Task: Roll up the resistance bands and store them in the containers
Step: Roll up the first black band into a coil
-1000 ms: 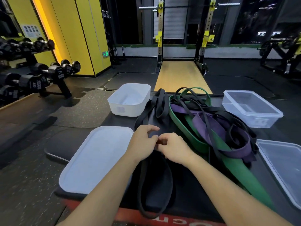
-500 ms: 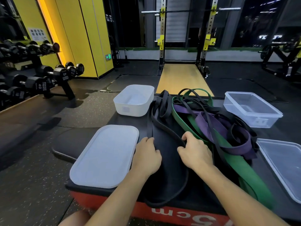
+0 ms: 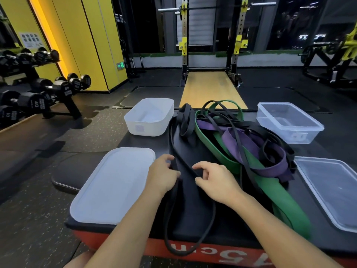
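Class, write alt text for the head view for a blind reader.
A left hand and right hand hold a thin black band on a padded box. A tangle of green, purple and black bands lies to the right, amid a white container, clear container, white lid and clear lid.

Dim gym scene; warm glow is cast by an orange light strip at left. Edges are bowed by wide-angle distortion; slight blur throughout.
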Tool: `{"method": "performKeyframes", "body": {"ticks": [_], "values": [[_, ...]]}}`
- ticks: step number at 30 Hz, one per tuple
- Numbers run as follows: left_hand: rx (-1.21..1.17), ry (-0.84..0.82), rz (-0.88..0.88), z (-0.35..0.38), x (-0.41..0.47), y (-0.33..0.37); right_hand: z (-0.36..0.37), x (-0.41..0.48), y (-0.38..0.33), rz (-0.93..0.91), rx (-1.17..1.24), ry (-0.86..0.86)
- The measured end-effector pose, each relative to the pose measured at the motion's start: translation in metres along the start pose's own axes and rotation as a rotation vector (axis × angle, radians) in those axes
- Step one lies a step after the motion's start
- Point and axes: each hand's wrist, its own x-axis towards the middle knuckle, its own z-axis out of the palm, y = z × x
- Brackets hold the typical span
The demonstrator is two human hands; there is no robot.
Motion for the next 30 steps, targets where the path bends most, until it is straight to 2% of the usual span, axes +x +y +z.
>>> {"method": "performKeyframes", "body": {"ticks": [3,6,9,16,20,23,26,30], "values": [[0.011,-0.048,0.021,0.003,0.002,-0.001,0.0,-0.002,0.006,-0.078,0.005,-0.03],[0.125,0.023,0.11,0.007,0.001,0.003,-0.001,-0.004,0.008,-0.171,-0.052,-0.086],[0.141,0.054,0.111,0.013,0.006,0.012,-0.001,-0.005,0.008,-0.195,-0.063,-0.094],[-0.184,0.029,0.056,0.028,0.016,0.012,0.003,0.001,0.006,-0.102,0.042,0.01],[-0.214,0.035,0.046,0.025,0.014,0.008,0.006,0.002,-0.002,-0.095,-0.024,0.019],[-0.113,0.036,0.024,0.021,0.017,0.006,0.007,-0.002,-0.003,-0.084,-0.077,0.05],[0.009,0.039,0.081,0.02,0.014,0.007,0.005,-0.005,-0.001,-0.008,-0.108,0.089],[0.136,0.033,0.103,0.025,0.01,0.011,0.004,-0.005,-0.007,-0.044,-0.086,0.004]]}}
